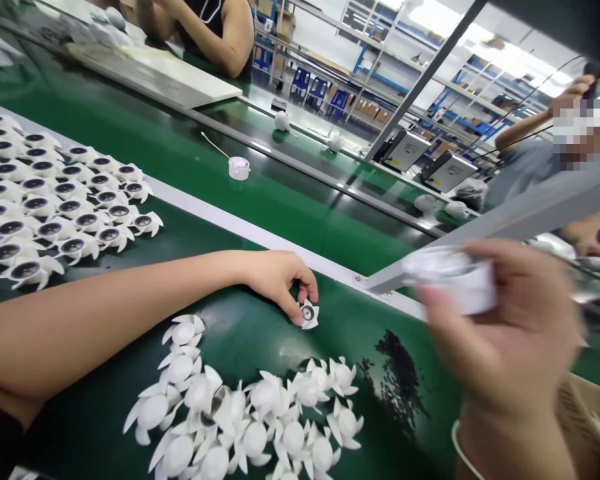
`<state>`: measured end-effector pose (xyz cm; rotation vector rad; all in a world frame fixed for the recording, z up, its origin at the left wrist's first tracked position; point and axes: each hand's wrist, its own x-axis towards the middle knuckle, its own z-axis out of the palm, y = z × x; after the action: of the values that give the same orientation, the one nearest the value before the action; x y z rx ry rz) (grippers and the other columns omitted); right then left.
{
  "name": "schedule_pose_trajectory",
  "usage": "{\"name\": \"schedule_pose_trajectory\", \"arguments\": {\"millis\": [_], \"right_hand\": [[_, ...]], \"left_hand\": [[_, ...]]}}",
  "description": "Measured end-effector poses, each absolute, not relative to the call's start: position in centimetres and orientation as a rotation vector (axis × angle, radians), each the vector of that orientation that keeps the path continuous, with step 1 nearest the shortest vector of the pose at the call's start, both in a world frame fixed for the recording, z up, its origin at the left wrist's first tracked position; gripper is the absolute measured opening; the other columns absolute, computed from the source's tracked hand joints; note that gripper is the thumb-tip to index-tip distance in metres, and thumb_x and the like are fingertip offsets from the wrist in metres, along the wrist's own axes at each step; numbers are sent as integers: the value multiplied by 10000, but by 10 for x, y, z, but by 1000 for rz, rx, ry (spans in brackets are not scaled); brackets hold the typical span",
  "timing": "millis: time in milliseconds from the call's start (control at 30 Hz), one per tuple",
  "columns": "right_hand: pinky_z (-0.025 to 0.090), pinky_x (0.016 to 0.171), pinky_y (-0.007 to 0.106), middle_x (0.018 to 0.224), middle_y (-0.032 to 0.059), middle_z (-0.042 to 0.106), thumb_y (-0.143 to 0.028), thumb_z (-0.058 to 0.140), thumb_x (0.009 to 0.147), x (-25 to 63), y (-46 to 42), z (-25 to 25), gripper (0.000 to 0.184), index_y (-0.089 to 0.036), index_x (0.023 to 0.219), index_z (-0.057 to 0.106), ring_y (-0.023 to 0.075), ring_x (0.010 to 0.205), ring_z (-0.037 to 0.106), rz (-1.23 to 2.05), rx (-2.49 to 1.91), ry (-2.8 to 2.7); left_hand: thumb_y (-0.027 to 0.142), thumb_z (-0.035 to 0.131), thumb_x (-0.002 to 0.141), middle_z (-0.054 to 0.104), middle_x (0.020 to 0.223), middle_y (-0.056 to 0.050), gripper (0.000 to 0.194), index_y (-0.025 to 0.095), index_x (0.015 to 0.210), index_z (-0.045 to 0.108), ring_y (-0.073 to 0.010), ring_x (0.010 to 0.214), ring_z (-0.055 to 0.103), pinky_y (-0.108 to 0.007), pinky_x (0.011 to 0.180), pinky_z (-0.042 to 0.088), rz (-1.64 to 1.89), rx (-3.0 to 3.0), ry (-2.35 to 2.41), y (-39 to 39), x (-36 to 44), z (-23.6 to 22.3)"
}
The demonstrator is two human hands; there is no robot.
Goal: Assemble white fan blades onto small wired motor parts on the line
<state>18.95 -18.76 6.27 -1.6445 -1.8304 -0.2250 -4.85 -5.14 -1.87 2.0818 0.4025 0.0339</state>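
Observation:
On the green bench my left hand point(285, 280) pinches a small white fan blade point(309, 313), its dark round hub facing up. Raised at the right, my right hand point(510, 320) grips a white round plastic housing point(460, 280); both are smeared by motion, so its details are unclear. In front of me lies a loose heap of white fan blades point(255, 440), mostly with their domed caps up. To the left, many more fan blades point(50, 230) sit in rows with their dark hubs up.
A white round part with a wire point(239, 168) rests on the green conveyor point(290, 200) beyond a white rail. A grey metal post point(480, 233) slants up at the right. An open cardboard box point(587, 413) stands lower right. Two other people work across the line.

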Motion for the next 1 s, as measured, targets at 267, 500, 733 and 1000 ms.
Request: {"name": "schedule_pose_trajectory", "arguments": {"millis": [267, 500, 733, 1000], "right_hand": [[501, 871, 335, 1096, 50, 640, -229, 708, 816, 152, -168, 23, 181, -240, 968, 610, 204, 994, 614, 559, -1295, -2270], [514, 872, 333, 1211, 48, 658, -176, 657, 881, 154, -174, 19, 109, -252, 944, 704, 205, 1021, 650, 559, -1428, -2498], [519, 784, 318, 1112, 60, 688, -113, 679, 831, 145, -175, 24, 108, -210, 878, 680, 212, 902, 677, 464, -1593, -2570], [519, 800, 392, 1323, 150, 606, -204, 575, 870, 162, -165, 19, 481, -183, 1348, 526, 278, 999, 666, -19, -1860, -2194]], "left_hand": [[524, 839, 629, 525, 776, 54, 838, 222, 1336, 506, -101, 639, 481, -226, 584, 383, 82, 1869, 328, -37, -54, -19], [509, 772, 721, 509, 690, 67, 607, 182, 1205, 605, -89, 593, 455, -223, 541, 336, 24, 1945, 462, -44, -47, -18], [531, 746, 739, 614, 737, 46, 515, 199, 1117, 636, -110, 638, 543, -225, 561, 347, -66, 2046, 667, -53, -45, -4], [337, 693, 848, 702, 898, -1, 134, 247, 944, 716, -160, 811, 620, -267, 684, 405, 120, 2432, 292, -91, -49, 35]]}}
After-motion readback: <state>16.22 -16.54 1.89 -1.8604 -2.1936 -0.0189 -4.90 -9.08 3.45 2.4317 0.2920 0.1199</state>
